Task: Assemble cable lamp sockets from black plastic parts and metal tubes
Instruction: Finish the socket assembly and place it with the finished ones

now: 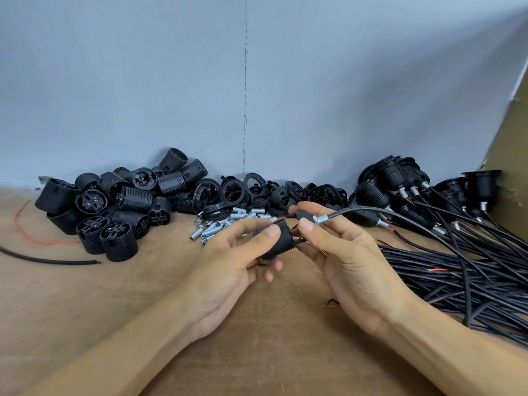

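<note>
My left hand [243,261] grips a ribbed black socket body [281,242] above the middle of the table, thumb on top. My right hand [343,252] pinches a black cap [304,215] with a threaded metal tube [321,219] sticking out of it. A black cable [400,217] runs out of the tube to the right. Red and black wire ends [295,228] show between the cap and the socket body; whether they are joined to it I cannot tell.
A pile of threaded black socket bodies [114,207] lies at the back left, black rings [257,192] and loose metal tubes [225,224] behind my hands. Finished sockets [405,184] and their bundled cables [457,270] fill the right. A stray cable [51,260] and red wire [43,240] lie left.
</note>
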Demonstrator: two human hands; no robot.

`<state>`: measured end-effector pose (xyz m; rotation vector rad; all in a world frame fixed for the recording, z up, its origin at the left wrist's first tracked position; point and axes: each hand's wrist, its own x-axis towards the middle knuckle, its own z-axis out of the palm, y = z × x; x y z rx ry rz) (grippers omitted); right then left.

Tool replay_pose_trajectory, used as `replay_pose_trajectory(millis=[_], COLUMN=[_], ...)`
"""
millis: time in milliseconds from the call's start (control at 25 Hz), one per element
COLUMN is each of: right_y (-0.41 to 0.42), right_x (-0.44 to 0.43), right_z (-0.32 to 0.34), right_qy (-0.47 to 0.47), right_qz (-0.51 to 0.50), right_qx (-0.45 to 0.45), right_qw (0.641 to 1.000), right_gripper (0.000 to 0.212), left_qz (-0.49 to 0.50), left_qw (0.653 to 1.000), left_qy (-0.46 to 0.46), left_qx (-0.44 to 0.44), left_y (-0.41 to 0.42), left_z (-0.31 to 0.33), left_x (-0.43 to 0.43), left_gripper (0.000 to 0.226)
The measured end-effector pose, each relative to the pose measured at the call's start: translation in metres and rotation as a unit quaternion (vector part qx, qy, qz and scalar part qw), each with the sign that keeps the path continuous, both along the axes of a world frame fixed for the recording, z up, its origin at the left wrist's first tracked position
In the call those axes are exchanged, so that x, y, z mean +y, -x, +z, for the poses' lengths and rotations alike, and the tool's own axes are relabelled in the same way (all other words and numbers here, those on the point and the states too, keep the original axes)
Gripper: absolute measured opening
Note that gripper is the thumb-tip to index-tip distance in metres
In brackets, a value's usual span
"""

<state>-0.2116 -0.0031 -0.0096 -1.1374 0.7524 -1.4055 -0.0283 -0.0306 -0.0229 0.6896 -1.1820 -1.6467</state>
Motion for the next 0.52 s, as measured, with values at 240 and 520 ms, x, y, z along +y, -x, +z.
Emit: replay_pose_trajectory(millis=[240, 520], right_y=[0.0035, 0.0021], right_x=[-0.0005, 0.0014], right_z=[0.0025, 0.0024], right_qy=[-0.011, -0.020], right_qz=[0.053, 0.054], right_qx=[0.057, 0.055], right_qw=[0.997, 0.997], right_gripper=[0.048, 0.042], left_qz=[0.015, -0.014], left_qw=[1.000, 1.000], left_qy=[0.002, -0.027], left_qx=[0.027, -0.008], left_y=[-0.0030, 0.0006], left_z=[0.0024, 0.0025], left_x=[-0.0005, 0.0015], left_gripper=[0.045, 0.048])
